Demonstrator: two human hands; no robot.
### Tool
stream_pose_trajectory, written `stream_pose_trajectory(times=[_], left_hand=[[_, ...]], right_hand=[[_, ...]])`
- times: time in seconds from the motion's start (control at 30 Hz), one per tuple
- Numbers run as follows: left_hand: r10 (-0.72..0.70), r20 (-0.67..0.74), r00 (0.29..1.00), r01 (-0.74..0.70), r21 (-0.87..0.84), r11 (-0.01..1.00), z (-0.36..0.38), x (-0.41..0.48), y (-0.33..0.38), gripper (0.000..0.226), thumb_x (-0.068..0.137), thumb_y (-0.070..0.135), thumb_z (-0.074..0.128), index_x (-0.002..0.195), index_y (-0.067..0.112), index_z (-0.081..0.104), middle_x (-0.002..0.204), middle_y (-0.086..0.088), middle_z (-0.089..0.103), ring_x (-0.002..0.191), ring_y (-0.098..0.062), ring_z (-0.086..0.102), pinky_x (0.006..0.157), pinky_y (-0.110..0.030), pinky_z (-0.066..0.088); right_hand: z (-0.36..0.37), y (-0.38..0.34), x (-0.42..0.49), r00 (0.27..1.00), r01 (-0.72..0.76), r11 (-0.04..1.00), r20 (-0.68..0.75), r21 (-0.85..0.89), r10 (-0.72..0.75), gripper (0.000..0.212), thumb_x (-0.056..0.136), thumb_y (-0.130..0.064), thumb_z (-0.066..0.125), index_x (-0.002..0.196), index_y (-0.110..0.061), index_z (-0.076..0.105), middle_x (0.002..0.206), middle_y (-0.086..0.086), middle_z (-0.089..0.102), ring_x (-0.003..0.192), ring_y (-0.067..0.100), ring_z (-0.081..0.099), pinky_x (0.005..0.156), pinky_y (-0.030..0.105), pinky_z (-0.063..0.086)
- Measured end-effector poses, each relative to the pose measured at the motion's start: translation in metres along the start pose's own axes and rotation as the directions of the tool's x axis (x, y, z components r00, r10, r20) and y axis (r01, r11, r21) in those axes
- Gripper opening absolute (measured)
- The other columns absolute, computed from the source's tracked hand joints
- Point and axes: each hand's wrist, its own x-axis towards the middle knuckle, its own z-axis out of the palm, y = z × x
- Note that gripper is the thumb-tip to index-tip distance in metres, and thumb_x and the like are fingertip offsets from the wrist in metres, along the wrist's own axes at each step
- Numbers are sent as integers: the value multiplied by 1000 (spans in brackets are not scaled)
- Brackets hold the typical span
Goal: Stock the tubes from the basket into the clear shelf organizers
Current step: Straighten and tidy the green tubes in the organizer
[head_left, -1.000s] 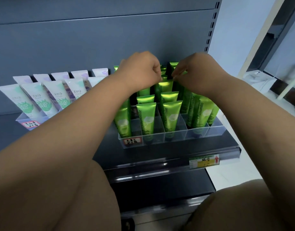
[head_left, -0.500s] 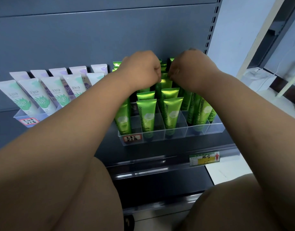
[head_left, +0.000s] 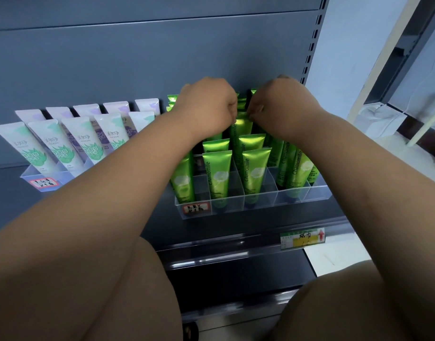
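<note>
**A:** White and mint tubes (head_left: 39, 146) fill the left organizer (head_left: 25, 175), with purple tubes (head_left: 88, 110) in the row behind. Is that side finished?

**B:** I'd judge so. Every slot I can see there has a tube leaning in it, and no hand is near it. Its red label (head_left: 43, 182) sits on the near wall.

**A:** And moving right?

**B:** The left hand (head_left: 209, 104) is over the far rows of the right organizer (head_left: 263, 205), fingers curled under tight. Its knuckles hide the fingertips, so I cannot tell whether it pinches anything. Just beside it, almost touching, the right hand (head_left: 282, 104) has its fingers narrowed to a pinch on the crimped top of a green tube (head_left: 241, 126) standing in a middle column, far back.

**A:** So that one is being seated?

**B:** Seated or straightened; it could be either. The green tubes (head_left: 217, 175) around it stand upright in most cells, several rows deep.

**A:** What's left, then?

**B:** Not much, by my reckoning. The near cell at the right end looks bare, and the hands hide a slot or two beneath them. The basket isn't in view, so I can't say how many tubes wait in it.

**A:** Anything farther right?

**B:** Only the yellow price tag (head_left: 302, 238) on the near edge of the shelf (head_left: 236, 225).
</note>
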Motion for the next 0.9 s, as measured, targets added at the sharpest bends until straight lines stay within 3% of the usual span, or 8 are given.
stream_pose_trajectory(times=[0.27,0.43,0.8,0.9], left_hand=[[-14,-20,1000,12,-96,995,4,3,-8,15,85,24,65,88,26,79,93,3,74,94,-26,66,86,-42,56],[-62,-80,995,46,-192,980,-1,12,-19,12,86,21,68,87,27,78,90,6,74,94,-21,68,86,-40,57],[37,-28,999,-41,-137,990,3,35,-17,19,77,14,65,88,19,79,88,-4,74,86,-27,68,80,-40,58],[33,-3,999,-33,-122,992,4,39,-20,20,75,13,66,88,20,79,90,-4,74,88,-28,68,81,-40,58]], right_hand=[[-1,0,0,1000,-26,996,7,82,25,32,80,-32,49,88,-21,78,90,4,73,96,33,61,84,44,56],[-8,7,2,998,-58,985,-26,162,63,26,89,-21,54,96,-22,79,98,5,75,97,31,66,84,43,57],[0,-9,32,993,-84,993,87,82,77,32,80,-34,47,87,-20,76,88,4,68,90,31,61,82,40,55],[4,-6,42,989,-76,997,130,23,72,25,85,-27,52,81,-18,74,82,4,64,87,30,60,72,33,50]])
